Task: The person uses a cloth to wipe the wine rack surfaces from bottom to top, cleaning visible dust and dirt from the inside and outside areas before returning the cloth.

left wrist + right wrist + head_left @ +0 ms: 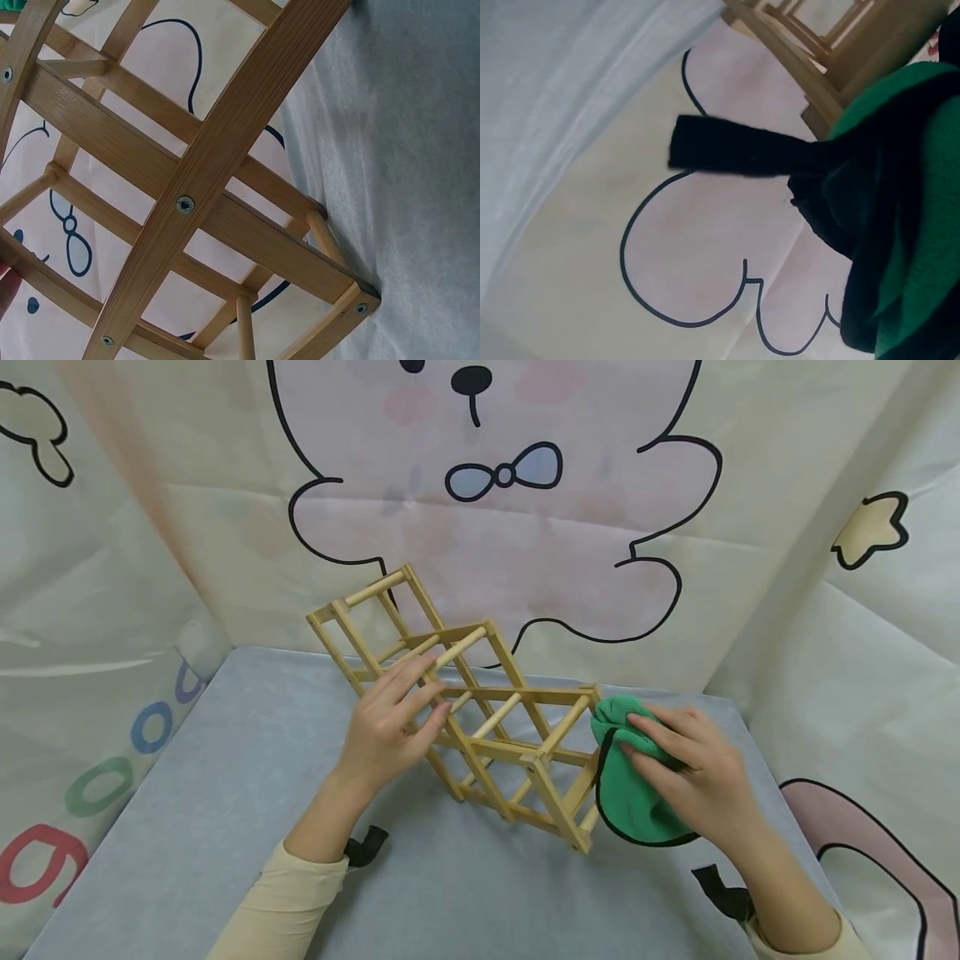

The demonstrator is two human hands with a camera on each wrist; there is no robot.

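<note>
A pale wooden wine rack with crossed slats and round dowels stands tilted on the table, its left end higher. My left hand holds it at a middle bar, fingers over the top and thumb on the near side. In the left wrist view, screwed slats of the rack fill much of the picture, with only a fingertip at the left edge. My right hand grips a green cloth with black edging against the rack's right end. The cloth hides that contact in the right wrist view.
A light blue-grey cover lies over the table. Printed cloth walls with cartoon drawings stand behind and at both sides. Black strap ends stick out at both wrists.
</note>
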